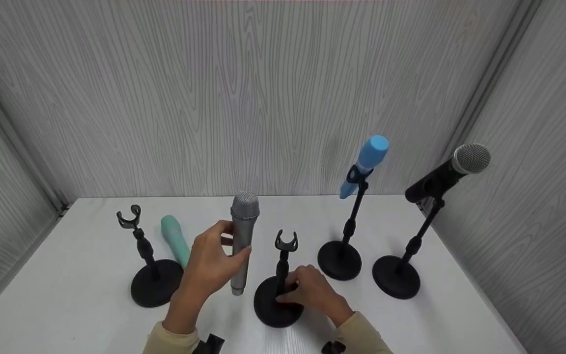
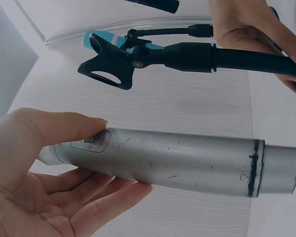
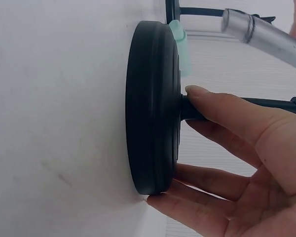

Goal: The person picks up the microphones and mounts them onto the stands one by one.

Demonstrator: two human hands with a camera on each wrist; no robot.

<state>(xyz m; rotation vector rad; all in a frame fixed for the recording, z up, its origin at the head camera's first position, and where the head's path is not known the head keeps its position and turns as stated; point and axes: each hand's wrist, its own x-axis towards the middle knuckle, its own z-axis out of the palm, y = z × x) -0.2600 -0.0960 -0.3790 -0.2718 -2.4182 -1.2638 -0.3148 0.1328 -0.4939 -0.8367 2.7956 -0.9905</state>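
My left hand [image 1: 212, 260] pinches a silver-grey microphone [image 1: 243, 241] by its body, its mesh head up and its tail end pointing down. In the left wrist view the scuffed grey barrel [image 2: 182, 160] lies between thumb and fingers. To its right, my right hand [image 1: 308, 290] grips the lower pole of a black desk microphone stand [image 1: 282, 268] just above its round base [image 3: 153, 108]. Other fingers of that hand touch the base's edge in the right wrist view. The stand's clip [image 1: 286, 242] holds nothing and faces up, close to the silver microphone.
At left stands another black stand [image 1: 154, 282] with a bare clip, a mint-green microphone [image 1: 175, 238] lying beside it. On the right, one stand holds a blue microphone [image 1: 372, 153], another a black microphone [image 1: 435, 181] with a silver head. Grey wood-grain panels [image 1: 263, 98] enclose the white table [image 1: 81, 314].
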